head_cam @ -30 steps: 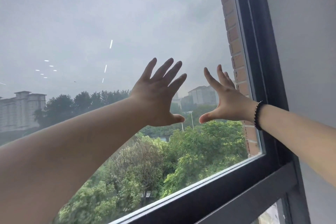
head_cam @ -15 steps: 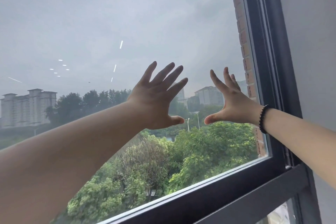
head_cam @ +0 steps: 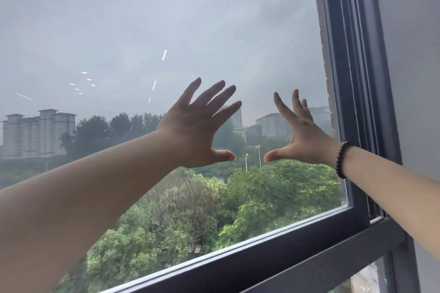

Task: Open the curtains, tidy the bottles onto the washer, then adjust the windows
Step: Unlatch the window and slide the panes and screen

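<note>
A large window pane [head_cam: 166, 19] in a dark frame [head_cam: 352, 78] fills the view. My left hand [head_cam: 197, 130] lies flat against the glass near the middle, fingers spread, holding nothing. My right hand [head_cam: 302, 135] is also spread on the glass a little to the right, close to the frame's right upright, with a dark bead bracelet [head_cam: 341, 159] on its wrist. The two thumbs point at each other with a small gap between them. No curtains, bottles or washer are in view.
The dark bottom rail [head_cam: 273, 257] of the frame runs diagonally below my arms, with a lower pane [head_cam: 362, 280] under it. A grey wall [head_cam: 416, 54] stands to the right of the frame. Trees and buildings lie outside.
Both hands stay spread on the glass. The pane's right edge and frame have shifted slightly rightward in view, and the scene outside has moved with them.
</note>
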The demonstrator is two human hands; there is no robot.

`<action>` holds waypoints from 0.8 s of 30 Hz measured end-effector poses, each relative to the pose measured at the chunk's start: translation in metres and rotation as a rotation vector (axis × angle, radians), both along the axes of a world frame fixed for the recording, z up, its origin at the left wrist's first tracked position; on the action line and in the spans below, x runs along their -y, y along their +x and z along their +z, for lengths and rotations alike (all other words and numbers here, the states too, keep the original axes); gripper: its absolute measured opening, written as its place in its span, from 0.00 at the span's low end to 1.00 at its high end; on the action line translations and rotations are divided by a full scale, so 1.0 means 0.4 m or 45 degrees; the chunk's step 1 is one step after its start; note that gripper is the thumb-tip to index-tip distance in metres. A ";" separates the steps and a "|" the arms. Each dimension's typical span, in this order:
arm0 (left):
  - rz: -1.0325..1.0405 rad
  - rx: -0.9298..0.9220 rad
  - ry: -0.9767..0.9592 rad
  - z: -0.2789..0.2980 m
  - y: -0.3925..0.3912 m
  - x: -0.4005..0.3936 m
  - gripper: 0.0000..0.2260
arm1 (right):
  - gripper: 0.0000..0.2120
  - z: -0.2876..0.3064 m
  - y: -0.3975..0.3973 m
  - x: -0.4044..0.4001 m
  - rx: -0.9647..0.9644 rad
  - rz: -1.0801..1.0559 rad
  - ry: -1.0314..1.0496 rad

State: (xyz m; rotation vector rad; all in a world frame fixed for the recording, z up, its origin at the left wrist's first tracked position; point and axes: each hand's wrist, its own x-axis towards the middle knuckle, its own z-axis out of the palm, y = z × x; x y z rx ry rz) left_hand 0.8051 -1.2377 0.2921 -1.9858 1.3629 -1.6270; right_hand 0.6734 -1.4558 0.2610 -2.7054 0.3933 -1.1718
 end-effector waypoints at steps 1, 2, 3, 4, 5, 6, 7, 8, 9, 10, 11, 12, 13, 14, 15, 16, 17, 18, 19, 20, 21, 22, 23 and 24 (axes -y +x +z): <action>0.004 0.002 -0.001 0.000 0.004 -0.010 0.45 | 0.64 0.000 0.004 -0.009 0.001 0.005 0.001; 0.009 0.006 -0.002 0.000 0.007 -0.020 0.44 | 0.64 0.001 0.008 -0.019 0.002 0.010 0.003; 0.014 0.011 -0.003 -0.001 0.011 -0.031 0.44 | 0.64 0.001 0.012 -0.029 0.003 0.016 0.002; 0.020 0.013 -0.002 -0.001 0.013 -0.042 0.44 | 0.64 0.001 0.016 -0.039 0.001 0.021 -0.003; 0.029 0.014 0.000 -0.001 0.016 -0.056 0.45 | 0.64 0.001 0.021 -0.051 -0.002 0.026 -0.010; 0.036 0.012 0.001 0.000 0.018 -0.067 0.45 | 0.65 0.002 0.025 -0.061 -0.002 0.030 -0.013; 0.040 0.011 0.001 0.002 0.021 -0.076 0.45 | 0.65 0.003 0.028 -0.068 0.002 0.035 -0.012; 0.043 0.012 0.000 0.004 0.024 -0.086 0.45 | 0.65 0.004 0.032 -0.076 0.009 0.042 -0.011; 0.046 0.011 0.000 0.005 0.026 -0.100 0.45 | 0.65 0.005 0.038 -0.088 0.015 0.050 -0.013; 0.044 0.009 0.000 0.005 0.029 -0.111 0.45 | 0.65 0.005 0.042 -0.098 0.018 0.053 -0.017; 0.043 0.005 -0.002 0.005 0.033 -0.124 0.45 | 0.65 0.005 0.047 -0.110 0.020 0.057 -0.023; 0.042 0.004 -0.003 0.004 0.037 -0.134 0.45 | 0.65 0.005 0.049 -0.122 0.021 0.062 -0.025; 0.048 0.004 -0.006 0.006 0.047 -0.154 0.45 | 0.65 0.006 0.059 -0.139 0.022 0.073 -0.027; 0.044 0.006 -0.011 0.006 0.055 -0.171 0.45 | 0.65 0.005 0.066 -0.156 0.027 0.080 -0.025; 0.036 0.010 -0.015 0.006 0.059 -0.180 0.45 | 0.65 0.005 0.068 -0.166 0.035 0.084 -0.028; 0.039 0.009 -0.014 0.003 0.061 -0.197 0.45 | 0.64 0.002 0.072 -0.184 0.041 0.095 -0.030; 0.034 0.002 -0.011 0.002 0.064 -0.210 0.45 | 0.64 0.000 0.076 -0.196 0.045 0.100 -0.031; 0.032 -0.002 -0.011 0.000 0.066 -0.220 0.45 | 0.64 -0.004 0.077 -0.206 0.048 0.103 -0.032; 0.032 0.001 -0.011 0.000 0.069 -0.230 0.45 | 0.64 -0.006 0.080 -0.217 0.050 0.106 -0.031; 0.040 0.003 -0.010 -0.003 0.073 -0.249 0.45 | 0.64 -0.009 0.087 -0.234 0.047 0.113 -0.029; 0.052 0.005 -0.008 -0.008 0.077 -0.263 0.45 | 0.64 -0.014 0.093 -0.248 0.045 0.112 -0.031; 0.068 0.006 -0.007 -0.010 0.082 -0.276 0.45 | 0.64 -0.015 0.096 -0.262 0.040 0.110 -0.035; 0.082 0.004 -0.006 -0.013 0.086 -0.293 0.45 | 0.65 -0.016 0.102 -0.278 0.032 0.114 -0.037; 0.088 0.001 -0.006 -0.016 0.090 -0.306 0.45 | 0.65 -0.018 0.107 -0.292 0.021 0.113 -0.040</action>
